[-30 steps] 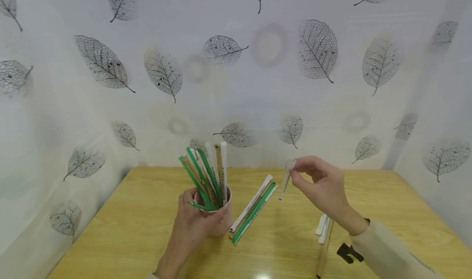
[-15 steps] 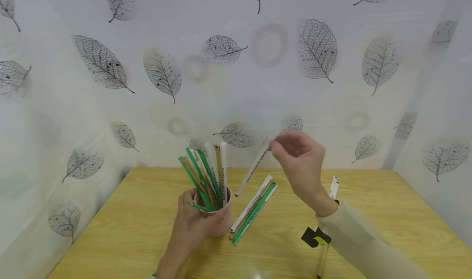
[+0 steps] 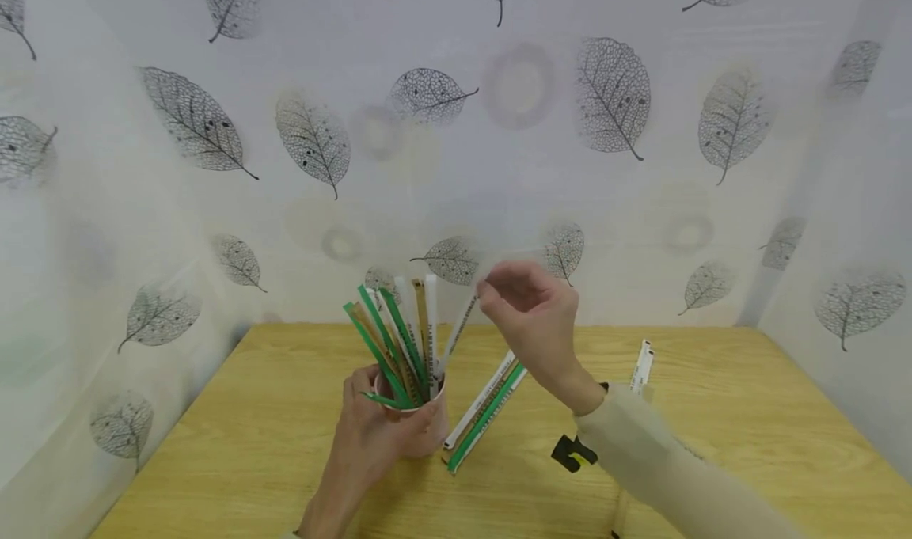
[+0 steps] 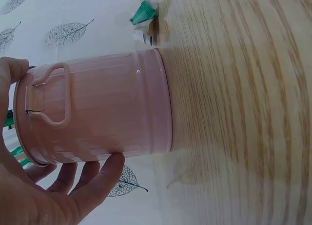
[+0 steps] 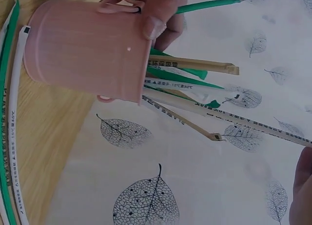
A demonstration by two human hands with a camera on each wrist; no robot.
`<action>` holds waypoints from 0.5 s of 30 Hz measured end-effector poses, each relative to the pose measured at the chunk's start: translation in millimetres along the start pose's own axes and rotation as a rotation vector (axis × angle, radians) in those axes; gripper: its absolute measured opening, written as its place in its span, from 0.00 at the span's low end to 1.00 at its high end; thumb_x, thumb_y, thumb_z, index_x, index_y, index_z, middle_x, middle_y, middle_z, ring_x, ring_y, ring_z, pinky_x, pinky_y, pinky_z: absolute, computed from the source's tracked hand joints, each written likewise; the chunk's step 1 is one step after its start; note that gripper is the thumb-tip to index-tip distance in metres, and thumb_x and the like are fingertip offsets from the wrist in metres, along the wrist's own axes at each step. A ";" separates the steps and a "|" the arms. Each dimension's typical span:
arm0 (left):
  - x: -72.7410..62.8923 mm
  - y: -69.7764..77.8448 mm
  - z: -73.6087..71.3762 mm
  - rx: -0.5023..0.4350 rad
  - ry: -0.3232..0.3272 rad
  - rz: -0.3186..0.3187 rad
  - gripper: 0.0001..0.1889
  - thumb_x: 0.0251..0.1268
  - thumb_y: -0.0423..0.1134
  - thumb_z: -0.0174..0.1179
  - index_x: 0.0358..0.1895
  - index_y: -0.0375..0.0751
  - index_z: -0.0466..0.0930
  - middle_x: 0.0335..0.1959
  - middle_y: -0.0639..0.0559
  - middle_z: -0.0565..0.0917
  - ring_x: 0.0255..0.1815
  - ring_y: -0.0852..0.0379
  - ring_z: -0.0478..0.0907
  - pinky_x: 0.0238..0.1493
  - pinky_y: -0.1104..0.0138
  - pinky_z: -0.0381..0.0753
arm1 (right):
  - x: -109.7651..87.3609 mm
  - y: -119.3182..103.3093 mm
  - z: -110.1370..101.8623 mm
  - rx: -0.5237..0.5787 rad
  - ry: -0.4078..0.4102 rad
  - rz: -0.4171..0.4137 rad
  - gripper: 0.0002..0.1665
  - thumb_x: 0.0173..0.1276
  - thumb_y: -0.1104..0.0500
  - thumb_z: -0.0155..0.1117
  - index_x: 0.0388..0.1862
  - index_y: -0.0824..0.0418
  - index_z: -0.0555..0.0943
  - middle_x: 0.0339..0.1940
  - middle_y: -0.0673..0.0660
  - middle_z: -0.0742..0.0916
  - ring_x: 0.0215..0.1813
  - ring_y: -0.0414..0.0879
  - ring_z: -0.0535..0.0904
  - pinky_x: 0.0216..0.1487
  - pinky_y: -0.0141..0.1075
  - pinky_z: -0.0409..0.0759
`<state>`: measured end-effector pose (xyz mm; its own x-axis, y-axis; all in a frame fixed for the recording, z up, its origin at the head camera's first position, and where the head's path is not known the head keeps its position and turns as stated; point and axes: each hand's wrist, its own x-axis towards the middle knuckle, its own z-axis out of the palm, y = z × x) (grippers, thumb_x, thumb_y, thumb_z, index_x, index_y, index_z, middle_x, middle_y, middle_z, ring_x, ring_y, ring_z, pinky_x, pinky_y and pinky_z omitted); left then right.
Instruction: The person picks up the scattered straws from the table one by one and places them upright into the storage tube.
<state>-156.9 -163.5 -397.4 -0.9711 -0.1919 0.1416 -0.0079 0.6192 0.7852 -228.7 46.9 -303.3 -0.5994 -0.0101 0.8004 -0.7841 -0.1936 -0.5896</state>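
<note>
My left hand grips a small pink metal pail standing on the table, thumb and fingers on opposite sides near its rim. Wire handles show on the pail in the left wrist view. Out of it fans a bunch of paper-wrapped straws in green, white and brown. My right hand, raised to the right of the pail, pinches the top of a white wrapped straw. This straw slants down leftward, its lower end inside the pail's mouth; the right wrist view shows the same white straw reaching in.
Several wrapped straws, white, brown and green, lie side by side on the wooden table just right of the pail. More white straws lie farther right, partly under my right sleeve. A leaf-print curtain surrounds the table.
My right hand has moved left with the white straw, from the right side of the table to the pail, and the straw's lower end has entered the mouth. The left hand has stayed still.
</note>
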 end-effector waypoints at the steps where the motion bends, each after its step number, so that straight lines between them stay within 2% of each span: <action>1: -0.1 -0.3 0.1 -0.003 -0.001 0.004 0.46 0.52 0.68 0.73 0.66 0.43 0.67 0.65 0.48 0.68 0.64 0.51 0.68 0.60 0.52 0.77 | -2.5 2.5 1.2 0.003 -0.012 0.010 0.08 0.59 0.78 0.66 0.38 0.80 0.80 0.37 0.41 0.89 0.40 0.35 0.87 0.46 0.29 0.87; 3: -0.5 -1.0 0.1 -0.006 -0.001 0.015 0.46 0.52 0.67 0.73 0.66 0.43 0.67 0.65 0.48 0.67 0.64 0.51 0.67 0.60 0.52 0.77 | -6.9 8.0 3.8 -0.007 -0.041 0.025 0.08 0.59 0.78 0.66 0.39 0.79 0.81 0.38 0.45 0.90 0.41 0.34 0.87 0.46 0.30 0.87; 9: -0.4 -0.9 -0.3 0.005 0.007 0.041 0.45 0.53 0.69 0.72 0.66 0.44 0.67 0.64 0.49 0.67 0.64 0.52 0.67 0.59 0.53 0.77 | -16.8 24.6 12.4 -0.061 -0.131 0.083 0.07 0.61 0.76 0.65 0.39 0.75 0.83 0.36 0.68 0.88 0.39 0.34 0.85 0.45 0.31 0.87; 11: -0.3 -0.6 -0.2 0.006 0.005 0.039 0.46 0.53 0.69 0.71 0.66 0.44 0.67 0.64 0.49 0.68 0.64 0.51 0.67 0.59 0.53 0.77 | -22.1 30.7 13.9 -0.078 -0.153 0.114 0.06 0.61 0.76 0.66 0.39 0.74 0.83 0.35 0.70 0.88 0.38 0.34 0.85 0.44 0.31 0.87; 15: -0.5 -0.9 0.4 -0.001 0.001 0.034 0.44 0.52 0.69 0.72 0.65 0.44 0.70 0.64 0.50 0.68 0.64 0.51 0.66 0.59 0.53 0.77 | -34.9 39.1 15.5 -0.121 -0.203 0.156 0.06 0.62 0.74 0.66 0.39 0.72 0.83 0.37 0.67 0.88 0.39 0.34 0.85 0.45 0.32 0.87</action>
<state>-156.5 -163.6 -398.4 -0.9705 -0.1719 0.1689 0.0251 0.6249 0.7803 -236.0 24.5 -352.6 -0.6796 -0.2288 0.6970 -0.7057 -0.0554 -0.7063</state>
